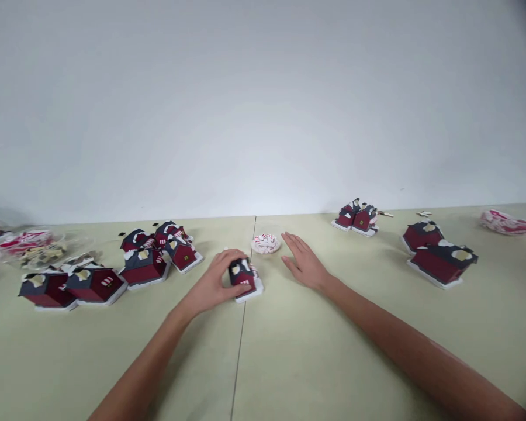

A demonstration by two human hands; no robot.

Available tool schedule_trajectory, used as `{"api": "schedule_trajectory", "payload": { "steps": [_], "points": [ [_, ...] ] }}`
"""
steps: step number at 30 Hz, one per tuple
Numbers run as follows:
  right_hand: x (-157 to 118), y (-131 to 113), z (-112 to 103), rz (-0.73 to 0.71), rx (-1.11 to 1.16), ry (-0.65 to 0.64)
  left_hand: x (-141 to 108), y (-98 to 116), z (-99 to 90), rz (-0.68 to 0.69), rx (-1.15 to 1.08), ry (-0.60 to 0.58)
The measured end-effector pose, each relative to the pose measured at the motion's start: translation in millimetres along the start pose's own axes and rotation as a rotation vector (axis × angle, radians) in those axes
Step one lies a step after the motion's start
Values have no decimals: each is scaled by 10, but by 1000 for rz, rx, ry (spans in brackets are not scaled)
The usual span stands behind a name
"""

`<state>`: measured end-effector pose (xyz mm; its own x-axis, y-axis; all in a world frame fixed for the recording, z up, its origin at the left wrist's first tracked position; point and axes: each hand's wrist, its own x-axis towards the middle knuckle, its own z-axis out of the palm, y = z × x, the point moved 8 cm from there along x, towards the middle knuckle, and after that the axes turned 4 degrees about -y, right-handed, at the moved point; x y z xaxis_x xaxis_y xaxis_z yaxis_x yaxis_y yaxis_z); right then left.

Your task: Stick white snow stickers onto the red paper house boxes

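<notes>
My left hand (217,282) grips a small toy house (244,279) at the middle of the table, thumb on the near side and fingers over the far side. The house has dark red walls, a dark grey roof with white snow patches, red-and-white striped trim and a white base. Just right of it, my right hand (305,262) is open, fingers stretched forward, holding nothing. Beyond both hands lies a clear round dish or bag (266,244) of small red-and-white striped pieces, near the right fingertips but apart from them.
Several similar houses (144,266) stand at the left, beside clear bags (39,245) of red and tan parts. A pair of houses (358,217) stands at the back right, two more (442,257) nearer. A red-and-white bag (507,223) lies far right. A wall (263,117) borders the table's back.
</notes>
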<state>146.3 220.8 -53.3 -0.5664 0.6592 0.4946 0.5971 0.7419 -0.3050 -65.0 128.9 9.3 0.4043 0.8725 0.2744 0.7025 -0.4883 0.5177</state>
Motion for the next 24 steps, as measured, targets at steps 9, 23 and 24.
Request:
{"api": "schedule_trajectory", "payload": {
  "steps": [9, 23, 24],
  "points": [
    [242, 68, 24, -72, -192, 77, -529, -846, -798, -328, 87, 156],
    [70, 284, -348, -91, -285, 245, -628, -1232, -1095, -466, 186, 326],
    [64, 309, -388, -94, -280, 257, -638, -1224, -1114, -446, 220, 354]
  ]
}}
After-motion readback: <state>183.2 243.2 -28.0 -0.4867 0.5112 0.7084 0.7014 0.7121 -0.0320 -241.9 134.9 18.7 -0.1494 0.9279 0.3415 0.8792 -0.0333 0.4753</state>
